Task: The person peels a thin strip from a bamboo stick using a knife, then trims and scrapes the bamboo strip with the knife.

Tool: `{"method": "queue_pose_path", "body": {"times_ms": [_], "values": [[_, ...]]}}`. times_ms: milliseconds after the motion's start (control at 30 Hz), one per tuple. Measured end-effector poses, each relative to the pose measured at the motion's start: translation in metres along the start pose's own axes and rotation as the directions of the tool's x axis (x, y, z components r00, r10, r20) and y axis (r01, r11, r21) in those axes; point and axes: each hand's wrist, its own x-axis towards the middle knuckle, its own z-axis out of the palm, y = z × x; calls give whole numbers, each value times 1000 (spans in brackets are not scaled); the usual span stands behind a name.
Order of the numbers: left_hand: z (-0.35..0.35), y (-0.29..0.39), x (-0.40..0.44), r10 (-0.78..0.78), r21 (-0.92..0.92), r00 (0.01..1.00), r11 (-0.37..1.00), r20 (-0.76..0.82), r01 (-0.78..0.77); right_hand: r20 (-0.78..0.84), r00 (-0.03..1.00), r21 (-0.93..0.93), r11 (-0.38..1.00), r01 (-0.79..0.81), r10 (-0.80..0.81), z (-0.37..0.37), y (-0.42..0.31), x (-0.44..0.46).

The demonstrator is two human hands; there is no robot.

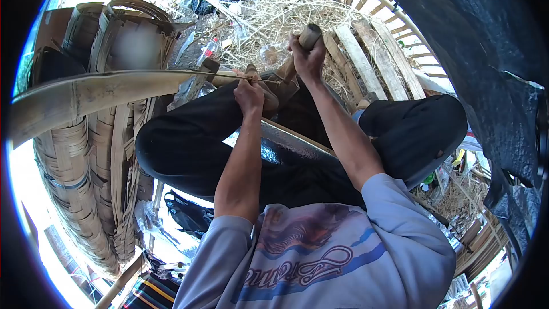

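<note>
My left hand (250, 96) is closed around a thin bamboo strip (220, 76), which runs from the left across to my right hand's side. My right hand (309, 62) grips a knife by its thick wooden handle (310, 35), whose round dark end points up and away from me. Below that fist the knife's blade (287, 87) shows only in part, close to the strip's right end. A foot lies just under my left hand. To the left, a wide bamboo pole (100, 97) reaches in beneath the strip.
Woven bamboo baskets (71, 177) stand at the left. Straw (286, 8) and scraps litter the ground ahead, with a plastic bottle (210, 48) among them. Wooden planks (366, 60) lie at the right, near a slatted fence (383, 0). A dark plastic sheet (480, 40) hangs alongside.
</note>
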Motion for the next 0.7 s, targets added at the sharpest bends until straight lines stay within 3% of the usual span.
{"method": "queue_pose_path", "body": {"times_ms": [33, 167, 300, 333, 367, 433, 533, 633, 700], "values": [[1, -2, 2, 7, 16, 1000, 1000, -4, -7, -35, 997, -82, 994, 67, -71, -4, 3, 7], [3, -3, 5, 72, 42, 995, 997, -63, -69, -153, 981, 52, 990, 130, -120, 1, -13, 33], [8, -10, 9, 93, 25, 994, 995, -50, -92, -160, 987, 175, 983, 56, -28, 12, -16, 26], [11, -16, 10, 83, 23, 995, 996, -51, -82, -111, 992, 95, 993, 63, -52, 11, 5, 18], [14, -18, 12, 75, 17, 996, 997, -53, -74, -111, 994, -107, 994, 10, -22, 12, 0, 4], [8, -7, 5, 90, -17, 995, 996, -44, -91, -105, 963, -261, 941, 214, -248, 8, 20, -3], [5, -12, -2, 92, -17, 995, 996, -43, -93, -122, 992, -40, 999, 4, -8, 9, 12, 11], [3, 0, -4, 72, -31, 996, 997, -46, -74, -146, 983, 92, 987, 129, -115, 9, -5, 34], [4, 1, -2, 107, 37, 991, 994, -78, -104, -190, 978, 97, 990, 102, -82, 10, -4, 28]]}}
